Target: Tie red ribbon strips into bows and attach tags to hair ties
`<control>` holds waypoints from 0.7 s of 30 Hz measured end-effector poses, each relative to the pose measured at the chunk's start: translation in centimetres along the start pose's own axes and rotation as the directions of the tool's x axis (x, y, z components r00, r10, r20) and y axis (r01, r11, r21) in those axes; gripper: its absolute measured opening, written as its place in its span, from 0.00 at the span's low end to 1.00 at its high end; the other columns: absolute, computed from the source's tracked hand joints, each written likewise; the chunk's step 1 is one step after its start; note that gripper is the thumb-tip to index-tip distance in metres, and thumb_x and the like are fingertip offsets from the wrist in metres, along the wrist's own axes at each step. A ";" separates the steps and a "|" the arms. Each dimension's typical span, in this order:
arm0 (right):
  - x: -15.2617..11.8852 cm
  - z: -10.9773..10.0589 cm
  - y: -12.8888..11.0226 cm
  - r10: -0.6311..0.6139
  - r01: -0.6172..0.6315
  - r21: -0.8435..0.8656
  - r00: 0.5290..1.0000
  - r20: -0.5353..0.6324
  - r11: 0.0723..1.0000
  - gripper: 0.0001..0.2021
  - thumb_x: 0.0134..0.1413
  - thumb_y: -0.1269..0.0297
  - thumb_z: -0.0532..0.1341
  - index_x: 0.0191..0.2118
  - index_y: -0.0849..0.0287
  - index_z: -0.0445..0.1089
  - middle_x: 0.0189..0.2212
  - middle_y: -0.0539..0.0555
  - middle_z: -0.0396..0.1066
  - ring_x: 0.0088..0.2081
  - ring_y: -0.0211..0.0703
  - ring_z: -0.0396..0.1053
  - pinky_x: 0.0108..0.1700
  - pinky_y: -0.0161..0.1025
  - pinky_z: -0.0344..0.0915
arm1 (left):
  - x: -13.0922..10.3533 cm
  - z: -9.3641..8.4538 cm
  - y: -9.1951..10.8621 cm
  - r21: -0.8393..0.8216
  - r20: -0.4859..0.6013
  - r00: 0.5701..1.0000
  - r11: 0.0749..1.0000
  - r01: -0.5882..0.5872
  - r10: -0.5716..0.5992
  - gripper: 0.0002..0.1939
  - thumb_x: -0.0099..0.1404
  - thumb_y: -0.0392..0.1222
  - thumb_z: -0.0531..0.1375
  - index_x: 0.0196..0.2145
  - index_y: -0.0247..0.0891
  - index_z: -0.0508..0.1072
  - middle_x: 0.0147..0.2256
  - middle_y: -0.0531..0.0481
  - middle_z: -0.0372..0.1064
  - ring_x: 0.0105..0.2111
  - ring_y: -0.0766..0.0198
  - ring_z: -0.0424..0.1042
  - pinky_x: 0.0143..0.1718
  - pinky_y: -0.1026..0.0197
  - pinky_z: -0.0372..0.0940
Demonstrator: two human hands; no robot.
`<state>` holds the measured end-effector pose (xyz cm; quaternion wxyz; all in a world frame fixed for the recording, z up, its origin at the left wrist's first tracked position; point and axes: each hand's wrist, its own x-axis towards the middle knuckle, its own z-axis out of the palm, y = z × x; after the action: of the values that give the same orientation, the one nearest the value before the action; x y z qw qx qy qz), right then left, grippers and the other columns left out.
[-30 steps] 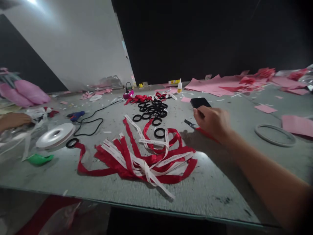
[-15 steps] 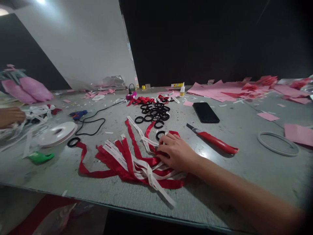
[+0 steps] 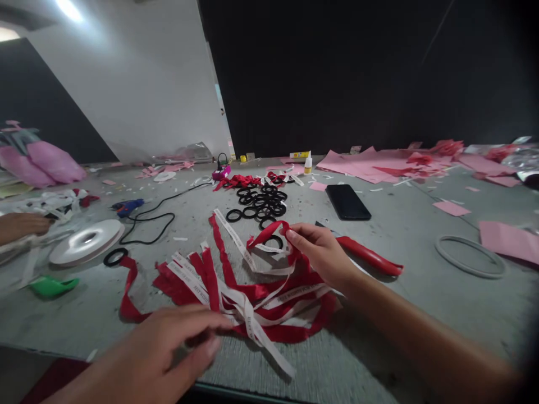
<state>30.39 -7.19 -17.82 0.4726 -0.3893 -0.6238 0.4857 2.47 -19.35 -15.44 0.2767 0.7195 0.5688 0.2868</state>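
Up over the front edge of the bench (image 3: 416, 235) comes the left hand (image 3: 155, 348), out of view half a second ago, while the right hand (image 3: 324, 252) has lifted a red ribbon (image 3: 269, 231), thumb and fingertips pinching it. Left thumb and forefinger stand apart at the near side of the ribbon pile (image 3: 269, 320), mid-front; touching or not, can't tell. Crowding this spot: black rings (image 3: 269, 197) heaped just beyond, and a red-handled knife (image 3: 373, 257), partly hidden by the right hand. Phone (image 3: 348, 202) behind that, grey hoop (image 3: 467, 271) toward the right edge; white spool (image 3: 69, 248), blue glue gun (image 3: 127, 207) and green piece (image 3: 54, 286) toward the left edge, near another person's hand (image 3: 23, 227). Pink sheets (image 3: 357, 165) and a small bottle (image 3: 308, 164) sit near the back edge. Now the lettering: white ribbons (image 3: 301, 294) in the pile read "BEST WISHES FOR", folds cutting off the rest; the yellow tube's (image 3: 299, 155) print is too small.
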 end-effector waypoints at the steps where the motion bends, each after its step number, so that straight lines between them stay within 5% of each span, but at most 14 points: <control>1: 0.0 0.0 0.0 0.004 -0.004 0.010 1.000 -0.014 1.000 0.14 0.60 0.52 0.59 0.35 0.59 0.72 0.24 0.48 0.66 0.25 0.34 0.61 0.28 0.33 0.58 | 1.8 0.3 1.1 0.064 0.083 0.996 0.997 -0.047 0.041 0.12 0.58 0.45 0.65 0.42 0.53 0.80 0.41 0.52 0.78 0.42 0.55 0.75 0.45 0.62 0.67; 6: 0.1 -0.3 -0.3 0.013 -0.014 -0.033 0.999 -0.034 0.999 0.15 0.59 0.52 0.59 0.35 0.60 0.73 0.23 0.47 0.63 0.25 0.34 0.58 0.27 0.33 0.56 | 9.8 3.7 5.7 -0.039 0.108 0.987 0.992 -0.116 0.119 0.17 0.66 0.51 0.57 0.49 0.46 0.77 0.43 0.46 0.77 0.38 0.58 0.74 0.36 0.63 0.66; 10: 0.0 -0.5 -0.5 0.014 -0.013 -0.018 1.000 0.026 1.000 0.17 0.59 0.50 0.59 0.32 0.60 0.72 0.22 0.47 0.61 0.24 0.34 0.55 0.26 0.33 0.52 | 13.3 6.6 5.9 -0.363 0.169 0.980 0.931 -0.040 0.109 0.19 0.66 0.54 0.56 0.39 0.38 0.79 0.25 0.50 0.70 0.23 0.66 0.65 0.22 0.66 0.57; 13: -0.2 -0.5 -0.6 0.057 -0.059 0.020 0.994 0.098 0.998 0.18 0.60 0.49 0.58 0.30 0.60 0.71 0.20 0.45 0.57 0.23 0.33 0.51 0.25 0.33 0.49 | 14.2 8.1 4.8 -0.673 0.164 0.986 0.732 0.105 0.009 0.18 0.63 0.54 0.60 0.42 0.37 0.75 0.22 0.55 0.62 0.20 0.71 0.60 0.20 0.68 0.53; 16: -0.4 -0.5 -0.7 0.117 -0.120 0.009 0.981 0.154 0.993 0.18 0.60 0.49 0.57 0.30 0.60 0.71 0.20 0.45 0.57 0.22 0.33 0.51 0.24 0.33 0.48 | 14.0 8.9 3.6 -0.835 0.087 0.995 0.542 0.094 -0.038 0.14 0.61 0.51 0.63 0.36 0.37 0.73 0.25 0.55 0.64 0.22 0.72 0.62 0.24 0.68 0.59; 21: -0.3 -0.5 -0.7 0.066 -0.051 -0.162 0.994 0.092 0.986 0.16 0.62 0.52 0.57 0.32 0.58 0.72 0.22 0.48 0.63 0.25 0.35 0.57 0.26 0.33 0.54 | 13.3 9.1 3.1 -0.881 0.095 0.993 0.458 0.116 -0.069 0.10 0.63 0.46 0.62 0.31 0.36 0.70 0.23 0.54 0.65 0.23 0.70 0.65 0.23 0.68 0.63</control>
<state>30.96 -7.49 -17.13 0.3949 -0.4198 -0.6711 0.4663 13.63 -7.67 -18.14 0.6373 0.4465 0.3695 0.5078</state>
